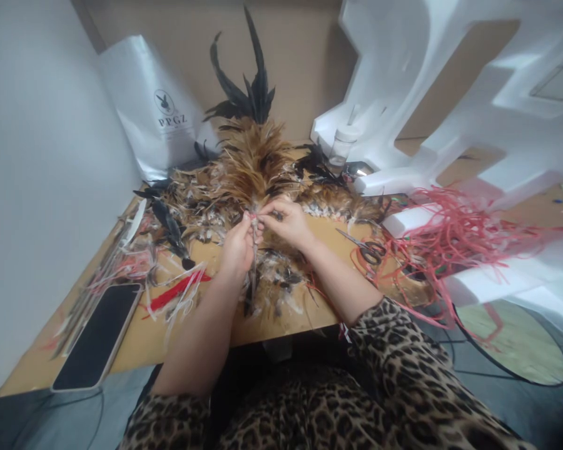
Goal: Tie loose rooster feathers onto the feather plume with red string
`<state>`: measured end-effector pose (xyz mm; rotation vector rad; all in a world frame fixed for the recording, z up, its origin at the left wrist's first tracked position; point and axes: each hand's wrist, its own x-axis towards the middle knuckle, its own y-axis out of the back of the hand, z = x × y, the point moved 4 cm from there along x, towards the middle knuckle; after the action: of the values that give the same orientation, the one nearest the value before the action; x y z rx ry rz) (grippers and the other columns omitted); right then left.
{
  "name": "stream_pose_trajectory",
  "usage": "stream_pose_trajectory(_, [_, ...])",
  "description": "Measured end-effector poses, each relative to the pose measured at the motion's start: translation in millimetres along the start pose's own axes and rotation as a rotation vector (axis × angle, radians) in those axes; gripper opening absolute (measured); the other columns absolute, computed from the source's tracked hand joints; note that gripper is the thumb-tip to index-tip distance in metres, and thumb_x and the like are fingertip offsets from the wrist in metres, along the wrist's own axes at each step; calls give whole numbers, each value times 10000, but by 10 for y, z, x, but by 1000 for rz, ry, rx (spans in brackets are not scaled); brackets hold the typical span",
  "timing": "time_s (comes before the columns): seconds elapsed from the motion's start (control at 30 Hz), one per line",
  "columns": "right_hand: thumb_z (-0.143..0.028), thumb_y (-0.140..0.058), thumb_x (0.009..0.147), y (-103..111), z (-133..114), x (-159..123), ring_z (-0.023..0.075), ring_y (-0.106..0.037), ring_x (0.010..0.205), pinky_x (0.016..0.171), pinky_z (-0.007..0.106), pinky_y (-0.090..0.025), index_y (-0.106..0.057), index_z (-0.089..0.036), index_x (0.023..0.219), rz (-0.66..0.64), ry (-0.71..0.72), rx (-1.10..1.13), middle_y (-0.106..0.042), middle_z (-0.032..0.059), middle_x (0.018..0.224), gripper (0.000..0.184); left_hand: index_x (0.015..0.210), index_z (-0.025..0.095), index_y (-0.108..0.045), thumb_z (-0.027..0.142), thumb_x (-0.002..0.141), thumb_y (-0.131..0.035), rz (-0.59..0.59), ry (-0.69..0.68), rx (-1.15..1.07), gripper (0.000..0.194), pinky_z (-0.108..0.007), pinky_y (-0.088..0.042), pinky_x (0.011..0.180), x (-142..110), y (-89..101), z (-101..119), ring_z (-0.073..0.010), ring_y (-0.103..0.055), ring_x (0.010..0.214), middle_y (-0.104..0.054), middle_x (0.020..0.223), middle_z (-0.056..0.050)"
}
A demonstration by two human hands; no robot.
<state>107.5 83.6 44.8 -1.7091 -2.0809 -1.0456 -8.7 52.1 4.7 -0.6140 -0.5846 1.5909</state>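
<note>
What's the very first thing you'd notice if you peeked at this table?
A big fan of brown and black feathers stands up in the middle of the table, with the left hand and right hand pinching its base together. To the right lies a bright tangle of red strings beside white foam blocks. A dark phone rests at the left front edge.
</note>
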Motion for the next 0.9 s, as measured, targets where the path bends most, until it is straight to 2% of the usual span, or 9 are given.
stream_pose_trajectory(0.13, [-294,-606,776,22,6,11,162,-582,772,838,322,-413,-685,-211,715,-32,-1,29,-669,10,743,130,734,104,-621,249,751,-686,-17,-43,42,160,-152,-317,431,2,19,-7,-59,-511,551,-591,662,-36])
stream_pose_trajectory(0.37, [-268,-621,749,15,-23,32,145,-576,742,809,303,-422,-668,-190,694,-97,-13,75,-669,7,726,107,687,91,-632,200,722,-700,15,-36,88,133,-150,-284,422,-2,5,-2,-38,-440,510,-553,621,-21])
stream_pose_trajectory(0.53, [-345,-644,725,-36,66,-6,119,-562,634,661,256,-441,-632,-160,692,26,-242,264,-642,8,668,189,723,87,-654,200,717,-701,2,-63,87,123,-146,-284,425,-7,6,1,-41,-439,526,-549,628,-23])
stream_pose_trajectory(0.63, [-395,-699,654,-55,110,-36,104,-526,577,583,235,-412,-598,-151,652,124,-356,263,-610,-2,619,264,729,86,-661,209,687,-722,-8,-81,94,143,-141,-292,430,-14,5,-4,-43,-445,539,-549,635,-24])
stream_pose_trajectory(0.73, [-400,-710,628,-82,91,-47,100,-506,545,544,230,-391,-565,-149,606,127,-386,254,-582,-9,565,291,723,90,-663,213,650,-740,-14,-96,101,163,-143,-299,432,-22,-1,-5,-42,-439,531,-546,628,-19])
stream_pose_trajectory(0.9, [-389,-681,644,-97,57,-35,105,-522,524,530,233,-399,-528,-159,585,82,-394,377,-588,-6,546,282,699,96,-642,223,644,-727,2,-95,106,162,-156,-318,443,-43,-17,5,-56,-470,543,-565,637,-28])
